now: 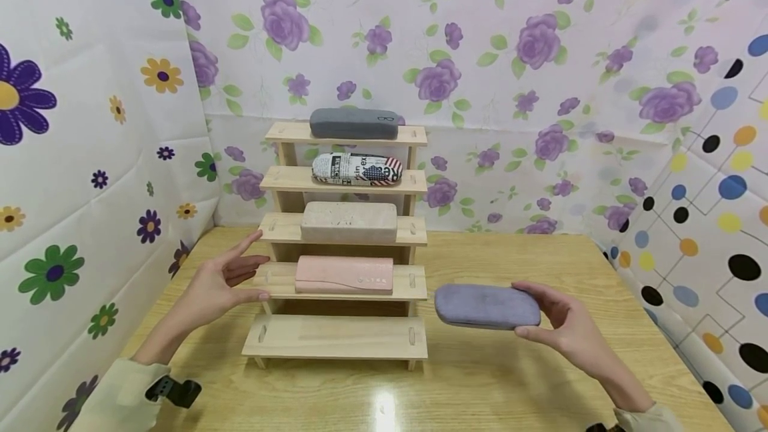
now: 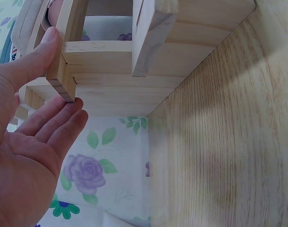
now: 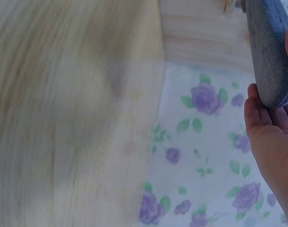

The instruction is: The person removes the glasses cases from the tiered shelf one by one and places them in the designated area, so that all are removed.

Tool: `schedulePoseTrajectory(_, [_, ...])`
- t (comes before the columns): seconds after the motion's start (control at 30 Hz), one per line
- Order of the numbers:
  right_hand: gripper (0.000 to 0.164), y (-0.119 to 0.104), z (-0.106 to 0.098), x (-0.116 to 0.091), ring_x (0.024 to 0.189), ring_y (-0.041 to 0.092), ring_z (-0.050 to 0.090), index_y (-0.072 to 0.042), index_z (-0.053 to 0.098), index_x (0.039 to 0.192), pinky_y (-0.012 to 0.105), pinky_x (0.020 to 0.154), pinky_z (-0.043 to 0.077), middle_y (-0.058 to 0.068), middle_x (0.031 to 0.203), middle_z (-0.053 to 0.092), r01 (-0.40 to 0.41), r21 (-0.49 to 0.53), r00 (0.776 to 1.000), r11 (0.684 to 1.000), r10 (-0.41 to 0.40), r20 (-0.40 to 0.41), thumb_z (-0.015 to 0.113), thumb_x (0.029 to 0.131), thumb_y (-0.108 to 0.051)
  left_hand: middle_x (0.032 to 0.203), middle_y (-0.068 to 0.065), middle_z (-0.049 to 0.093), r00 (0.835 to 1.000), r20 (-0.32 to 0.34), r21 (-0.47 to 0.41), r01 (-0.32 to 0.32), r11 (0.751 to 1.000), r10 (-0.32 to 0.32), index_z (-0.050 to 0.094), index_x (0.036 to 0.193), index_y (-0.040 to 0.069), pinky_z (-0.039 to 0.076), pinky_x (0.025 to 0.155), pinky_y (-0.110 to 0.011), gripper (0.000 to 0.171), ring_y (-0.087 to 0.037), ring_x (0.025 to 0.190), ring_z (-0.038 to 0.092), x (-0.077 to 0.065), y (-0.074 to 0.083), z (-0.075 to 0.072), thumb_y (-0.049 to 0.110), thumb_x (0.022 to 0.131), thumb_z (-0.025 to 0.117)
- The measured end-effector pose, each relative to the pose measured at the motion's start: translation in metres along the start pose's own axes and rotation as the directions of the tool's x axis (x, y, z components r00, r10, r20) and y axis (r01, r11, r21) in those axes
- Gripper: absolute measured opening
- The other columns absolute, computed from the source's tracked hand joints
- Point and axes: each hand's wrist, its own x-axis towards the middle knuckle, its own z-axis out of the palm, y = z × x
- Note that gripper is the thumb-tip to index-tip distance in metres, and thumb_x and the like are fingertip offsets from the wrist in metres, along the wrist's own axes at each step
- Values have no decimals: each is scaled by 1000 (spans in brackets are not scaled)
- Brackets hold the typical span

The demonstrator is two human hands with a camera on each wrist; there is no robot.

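Observation:
A tiered wooden display stand (image 1: 336,339) is on the table, with one case on each of its upper tiers. My left hand (image 1: 219,285) is at its left end. Its thumb and fingertips bracket the end of the tier that bears a pink glasses case (image 1: 345,275); in the left wrist view the fingertips (image 2: 78,106) meet the board's corner. To the right of the stand, my right hand (image 1: 564,325) holds a greyish-purple glasses case (image 1: 486,306) by its right end, thumb in front and fingers behind. The case is level, and looks grey in the right wrist view.
Higher up are a beige case (image 1: 349,222), a newsprint-patterned case (image 1: 357,169) and a dark grey case (image 1: 354,124). The lowest tier shows bare wood. Flowered cloth (image 1: 504,99) hangs behind, with patterned cloth on both sides. The wooden table (image 1: 516,259) extends around the stand.

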Motion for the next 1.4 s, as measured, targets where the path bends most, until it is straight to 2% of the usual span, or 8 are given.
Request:
schedulePoseTrajectory(0.23, [65, 18, -19, 8, 128, 9, 60, -1, 53, 152, 22, 95, 58, 11, 149, 57, -53, -17, 999, 998, 53, 5, 79, 93, 3, 138, -22, 66, 1000, 2, 5, -8, 1000, 8, 32, 168, 26, 55, 103, -29, 107, -39, 128, 62, 0, 0, 0, 9, 81, 93])
schedulePoseTrajectory(0.5, [66, 43, -33, 22, 130, 2, 57, -3, 52, 154, 20, 98, 56, 15, 152, 53, -126, -30, 992, 992, 126, 7, 81, 95, -8, 139, -24, 64, 1000, 3, -4, -5, 1000, 5, 32, 168, 25, 55, 104, -30, 107, -39, 128, 62, 0, 1, 0, 8, 81, 93])
schedulePoseTrajectory(0.7, [68, 62, -40, 33, 131, -2, 54, -4, 51, 155, 20, 102, 54, 25, 155, 48, -160, -59, 987, 985, 161, 10, 82, 95, -15, 139, -22, 65, 1000, 5, -1, 8, 1000, -8, 32, 168, 27, 55, 104, -30, 107, -38, 129, 62, 0, 1, 0, 10, 81, 93])
schedulePoseTrajectory(0.83, [69, 74, -44, 42, 131, -2, 52, -6, 51, 155, 17, 102, 52, 23, 156, 49, -190, -86, 981, 978, 192, 6, 83, 95, -20, 139, -21, 65, 1000, 3, 1, 10, 1000, -10, 32, 168, 26, 55, 104, -30, 107, -38, 129, 61, 0, 1, 0, 10, 81, 93])
schedulePoseTrajectory(0.9, [69, 79, -46, 47, 134, 3, 52, -7, 52, 155, 15, 101, 52, 21, 157, 49, -208, -95, 978, 974, 209, 1, 83, 95, -23, 139, -22, 65, 1000, 2, -1, 6, 1000, -6, 32, 168, 26, 54, 104, -27, 108, -38, 129, 61, 0, 0, 0, 9, 81, 93])
schedulePoseTrajectory(1.1, [71, 91, -49, 59, 143, 35, 47, -10, 52, 155, 14, 98, 53, 16, 157, 50, -254, -112, 967, 961, 255, -4, 84, 95, -26, 140, -22, 64, 1000, 2, -2, 3, 1000, -3, 32, 168, 27, 53, 104, -23, 107, -38, 129, 61, 0, -1, 1, 8, 81, 92])
schedulePoseTrajectory(1.17, [72, 95, -50, 63, 143, 39, 46, -10, 52, 156, 13, 96, 53, 15, 157, 50, -268, -123, 963, 956, 269, -7, 84, 94, -28, 140, -22, 64, 1000, 5, -1, 4, 1000, -4, 31, 168, 27, 53, 104, -24, 107, -38, 129, 61, 0, -1, 2, 9, 82, 92])
schedulePoseTrajectory(1.4, [74, 109, -50, 84, 138, 39, 52, -9, 53, 155, 15, 94, 54, 18, 156, 51, -303, -124, 953, 945, 302, -28, 87, 92, -27, 139, -22, 65, 1000, -1, -3, 0, 1000, 0, 32, 168, 27, 53, 104, -27, 107, -38, 129, 61, 0, -1, 0, 9, 81, 92])
